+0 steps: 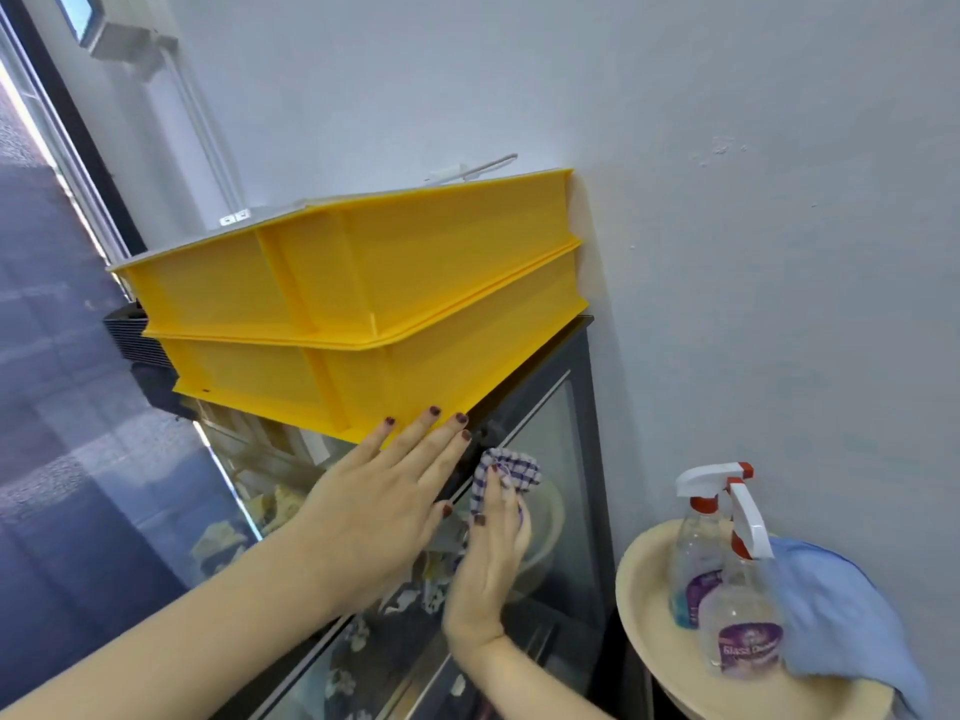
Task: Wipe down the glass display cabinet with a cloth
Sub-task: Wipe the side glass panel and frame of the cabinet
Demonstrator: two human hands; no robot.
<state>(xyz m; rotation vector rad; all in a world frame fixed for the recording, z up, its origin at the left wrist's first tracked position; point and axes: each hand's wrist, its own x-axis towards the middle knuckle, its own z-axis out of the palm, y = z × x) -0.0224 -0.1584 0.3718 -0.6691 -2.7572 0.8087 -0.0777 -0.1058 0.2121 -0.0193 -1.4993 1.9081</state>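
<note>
The glass display cabinet (566,449) has a dark frame and stands against a white wall. My right hand (491,558) presses a blue-and-white checked cloth (506,472) against the side glass pane near its top corner, fingers curled round the cloth. My left hand (379,496) lies flat with straight fingers on the cabinet's front upper corner, fingertips touching the bottom edge of the lower yellow crate (322,376).
Two stacked yellow plastic crates (363,272) sit on top of the cabinet. To the right, a round cream tray (649,641) holds two glass-cleaner spray bottles (737,605) and a light blue cloth (841,626). A window and grey floor lie at the left.
</note>
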